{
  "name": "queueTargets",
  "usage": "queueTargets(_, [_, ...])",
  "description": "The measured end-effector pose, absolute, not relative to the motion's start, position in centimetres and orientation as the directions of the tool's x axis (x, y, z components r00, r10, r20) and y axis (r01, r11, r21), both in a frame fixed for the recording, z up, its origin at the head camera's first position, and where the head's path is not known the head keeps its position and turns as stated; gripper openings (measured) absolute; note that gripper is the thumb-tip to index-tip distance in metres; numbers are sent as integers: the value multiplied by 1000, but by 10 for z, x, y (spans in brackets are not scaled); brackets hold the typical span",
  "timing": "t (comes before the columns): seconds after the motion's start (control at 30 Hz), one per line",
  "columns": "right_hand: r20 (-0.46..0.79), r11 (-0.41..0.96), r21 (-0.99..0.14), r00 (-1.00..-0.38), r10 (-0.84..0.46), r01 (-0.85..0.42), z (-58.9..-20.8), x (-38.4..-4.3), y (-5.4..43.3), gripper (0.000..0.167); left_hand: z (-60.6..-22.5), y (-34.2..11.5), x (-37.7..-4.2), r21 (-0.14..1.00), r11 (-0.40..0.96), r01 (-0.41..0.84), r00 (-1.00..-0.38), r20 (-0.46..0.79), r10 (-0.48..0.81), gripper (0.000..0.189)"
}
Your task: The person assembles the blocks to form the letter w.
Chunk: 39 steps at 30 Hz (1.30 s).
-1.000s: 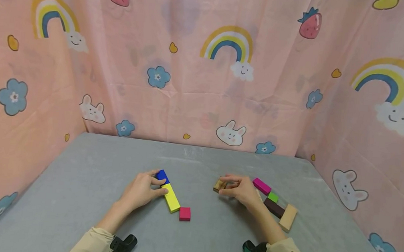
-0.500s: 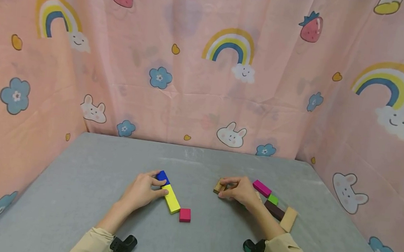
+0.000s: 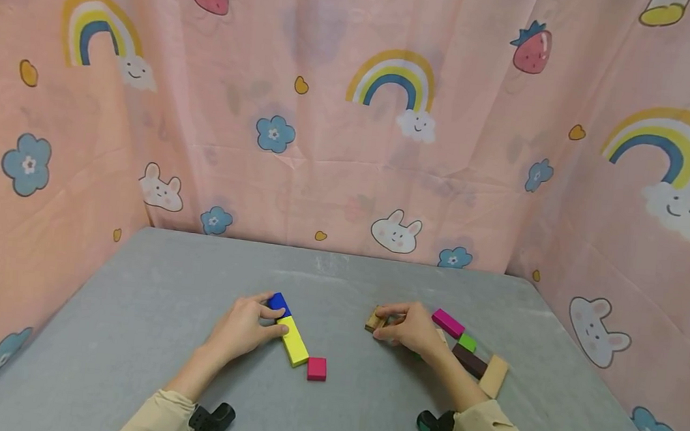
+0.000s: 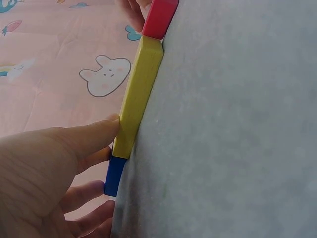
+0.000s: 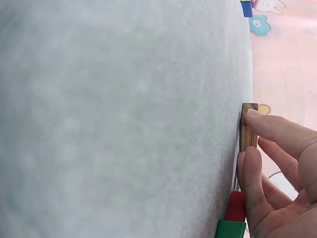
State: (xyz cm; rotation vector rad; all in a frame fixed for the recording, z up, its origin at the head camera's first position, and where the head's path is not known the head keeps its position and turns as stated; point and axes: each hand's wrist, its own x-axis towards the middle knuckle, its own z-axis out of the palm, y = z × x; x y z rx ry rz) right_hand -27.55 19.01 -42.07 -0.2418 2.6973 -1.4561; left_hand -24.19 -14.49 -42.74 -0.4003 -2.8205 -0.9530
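Observation:
In the head view my left hand rests against a blue block and a yellow block laid end to end. Its thumb touches the yellow one and its other fingers the blue one. A red block meets the yellow block's near corner. My right hand pinches a brown wooden block with striped grain, thumb and index finger at its ends, low over the table. Below that hand in the right wrist view, a dark red block adjoins a green block.
Right of my right hand lies a chain of blocks: magenta, light green, dark brown and light wood. The grey table ends at a pink patterned curtain. Each wrist carries a black device.
The right hand's index finger and thumb have settled slightly closer around the wooden block. The left hand and the blocks by it hold still; the head view shifts slightly.

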Motion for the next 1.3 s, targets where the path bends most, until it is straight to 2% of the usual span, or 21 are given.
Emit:
queueTargets(0.57, [19,544,-830,-981,-194,-124,-417,-271,188,33,-429,-145,-241,574,765,293,-955,216,203,40])
queueTargets(0.9, [37,344,-936,-991,-131,-81,-405,-240,167,35,-429,-145,-239,580,764,283,-958,210,195,40])
queueTargets(1.03, [42,316,-945,-992,-118,-77,-411,-240,159,37,-428,-145,-240,585,760,283,-958,212,194,40])
queueTargets(1.3, [87,372,-907,-953,-289,-196,-414,-236,148,32,-427,-145,-242,582,762,285,-957,212,196,40])
